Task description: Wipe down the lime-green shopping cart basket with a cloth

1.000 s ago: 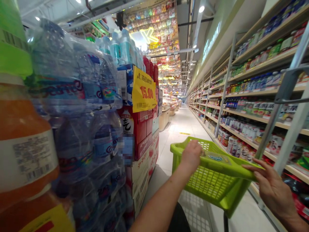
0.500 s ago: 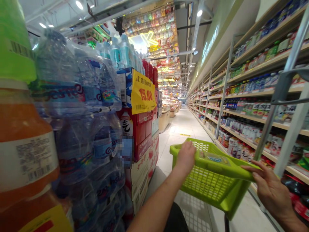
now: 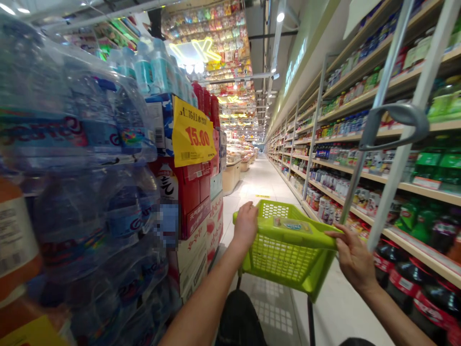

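Observation:
A lime-green shopping cart (image 3: 281,259) with a perforated basket stands in front of me. My left hand (image 3: 246,225) is closed around the left end of its handlebar. At the right end of the bar, my right hand (image 3: 355,257) grips the corner, with its fingers over the top. A small printed label (image 3: 293,225) lies on the middle of the bar. Between my hands, the near wall of the basket shows its grid of holes, and dark legs reach down from it.
Shrink-wrapped water bottles (image 3: 97,125) and red cartons (image 3: 190,197) rise close on my left, with a yellow price sign (image 3: 193,133). Drink shelves (image 3: 334,166) line the right, with a grey loop handle on a metal pole (image 3: 372,127). A pale floor aisle (image 3: 252,180) runs ahead.
The view has turned and moved on a little, so the cart and both hands appear farther left. The orange bottle at the left edge has mostly slid out of view. Both hands stay on the bar.

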Action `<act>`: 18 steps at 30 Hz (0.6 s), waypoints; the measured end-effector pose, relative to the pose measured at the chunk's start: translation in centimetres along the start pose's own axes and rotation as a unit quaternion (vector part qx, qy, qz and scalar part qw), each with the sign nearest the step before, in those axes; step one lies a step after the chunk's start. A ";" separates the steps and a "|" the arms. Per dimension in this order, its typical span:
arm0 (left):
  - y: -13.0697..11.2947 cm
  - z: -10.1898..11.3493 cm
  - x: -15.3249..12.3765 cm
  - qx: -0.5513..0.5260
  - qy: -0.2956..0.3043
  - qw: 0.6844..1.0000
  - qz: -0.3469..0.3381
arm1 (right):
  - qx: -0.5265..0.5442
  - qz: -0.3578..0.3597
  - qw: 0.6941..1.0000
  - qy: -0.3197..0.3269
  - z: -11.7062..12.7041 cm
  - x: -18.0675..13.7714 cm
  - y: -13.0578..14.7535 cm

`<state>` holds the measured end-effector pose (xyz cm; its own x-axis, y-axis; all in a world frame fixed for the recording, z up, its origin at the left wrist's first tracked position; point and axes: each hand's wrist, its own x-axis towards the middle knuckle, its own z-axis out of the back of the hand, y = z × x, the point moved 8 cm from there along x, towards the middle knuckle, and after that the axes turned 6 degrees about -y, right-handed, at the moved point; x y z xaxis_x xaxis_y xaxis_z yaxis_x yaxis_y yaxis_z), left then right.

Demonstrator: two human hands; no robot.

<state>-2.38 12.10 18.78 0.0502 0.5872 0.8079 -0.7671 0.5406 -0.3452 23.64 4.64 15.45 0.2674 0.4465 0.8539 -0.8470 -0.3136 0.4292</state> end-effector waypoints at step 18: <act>-4.0 -2.2 -1.1 0.009 0.235 0.968 -0.091 | 0.021 0.145 0.972 0.186 -6.3 1.5 12.8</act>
<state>2.04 10.65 18.25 0.4673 0.6949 0.5466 -0.7290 0.6526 -0.2064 10.30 6.60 20.40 -0.1714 0.6032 0.7789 -0.8402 -0.5024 0.2041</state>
